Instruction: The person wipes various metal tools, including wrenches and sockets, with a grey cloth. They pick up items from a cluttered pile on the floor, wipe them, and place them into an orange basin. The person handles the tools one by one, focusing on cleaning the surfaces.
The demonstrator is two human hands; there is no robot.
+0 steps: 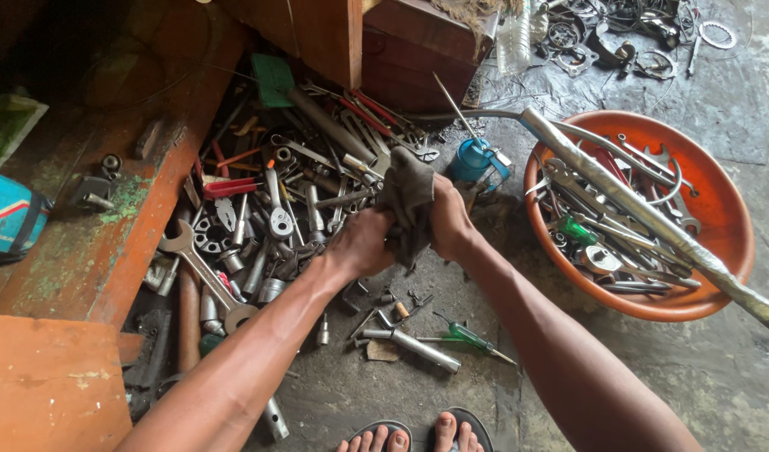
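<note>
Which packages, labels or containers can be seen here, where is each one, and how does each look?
Blue packet: far left edge, on the wooden ledge; teal with red and white stripes.
Green packet: upper left; flat, pale green.
Blue can: floor beside the orange bowl; small, round.

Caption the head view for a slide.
Both hands wring a dark rag above scattered wrenches, beside an orange basin.

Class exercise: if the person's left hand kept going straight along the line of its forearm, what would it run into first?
The left hand already grips the dark rag, so the rag comes first. Beyond it probably lies the pile of wrenches and sockets; depth is hard to judge.
</note>
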